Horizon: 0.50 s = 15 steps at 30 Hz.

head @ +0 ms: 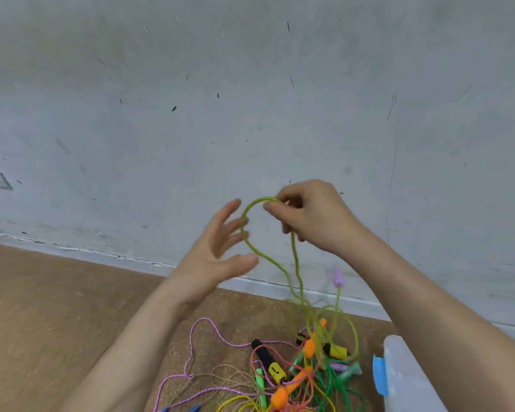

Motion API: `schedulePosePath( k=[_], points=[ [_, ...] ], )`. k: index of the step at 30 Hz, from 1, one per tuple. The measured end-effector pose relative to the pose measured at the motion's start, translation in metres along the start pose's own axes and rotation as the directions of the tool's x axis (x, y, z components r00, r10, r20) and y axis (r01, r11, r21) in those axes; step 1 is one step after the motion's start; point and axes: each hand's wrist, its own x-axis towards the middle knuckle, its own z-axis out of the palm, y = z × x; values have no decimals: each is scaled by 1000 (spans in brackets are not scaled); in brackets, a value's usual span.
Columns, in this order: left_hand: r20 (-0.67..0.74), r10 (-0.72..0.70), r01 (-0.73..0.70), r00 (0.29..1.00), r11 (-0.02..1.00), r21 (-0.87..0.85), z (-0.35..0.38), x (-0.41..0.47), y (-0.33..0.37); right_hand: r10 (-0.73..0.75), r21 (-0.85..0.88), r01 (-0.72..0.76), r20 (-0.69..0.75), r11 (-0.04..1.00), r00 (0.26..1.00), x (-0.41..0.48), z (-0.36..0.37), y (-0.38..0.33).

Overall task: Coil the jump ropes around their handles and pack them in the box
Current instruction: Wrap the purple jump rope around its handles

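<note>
View: single head camera, wide-angle.
Facing: forward and down, at wall [250, 84] and floor [57, 292].
Nearness: close; left hand [217, 254], right hand [315, 215] and rope [295, 260] sit mid-frame.

Left hand [217, 251] raised, fingers spread; right hand [312, 215] pinching rope [254, 202].

Up goes one rope [295, 260] between left hand [220, 248] and right hand [312, 215], tangle below.
It arcs from the right hand across to the left fingers [235, 224]. Both strands drop into the tangle of ropes [295, 373] on the floor [57, 292] beneath the hands. The box [408, 379] sits under the right forearm, right of the tangle, with the wall [250, 99] behind both hands.
</note>
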Motion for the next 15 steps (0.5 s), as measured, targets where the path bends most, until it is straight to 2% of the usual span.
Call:
schedulePosePath(
  k=[1,3,5,7,9,10,11,12,13,14,15],
  points=[
    [51,-13,14,999,1000,-22,14,3,-6,-8,137,1,48,991,999,0,0,-13],
    [149,-97,91,984,995,45,44,6,-21,-6,388,-4,24,922,1000,0,1,-30],
    [224,-228,183,947,961,205,63,4,-35,11,514,44,-103,857,995,4,1,-36],
    [294,-273,125,916,891,436,58,6,-52,84,589,94,-269,803,960,12,-6,-32],
    [251,-285,96,925,814,572,44,11,-54,202,672,110,-369,732,907,18,-16,-14],
    [171,-266,135,949,830,540,38,14,-51,256,711,73,-344,699,903,19,-18,-2],
    [73,-236,186,969,892,411,33,15,-43,304,727,-29,-251,686,919,16,-16,11],
    [-33,-196,199,980,954,226,32,18,-32,335,706,-189,-73,683,939,12,-9,25],
    [-131,-161,168,978,985,45,30,22,-21,330,606,-359,164,710,930,5,4,39],
    [-212,-137,118,968,988,-100,27,27,-12,287,429,-453,397,782,872,-4,23,51],
    [-269,-121,63,956,975,-215,23,31,-2,225,251,-438,585,863,779,-14,44,57]
  ],
)
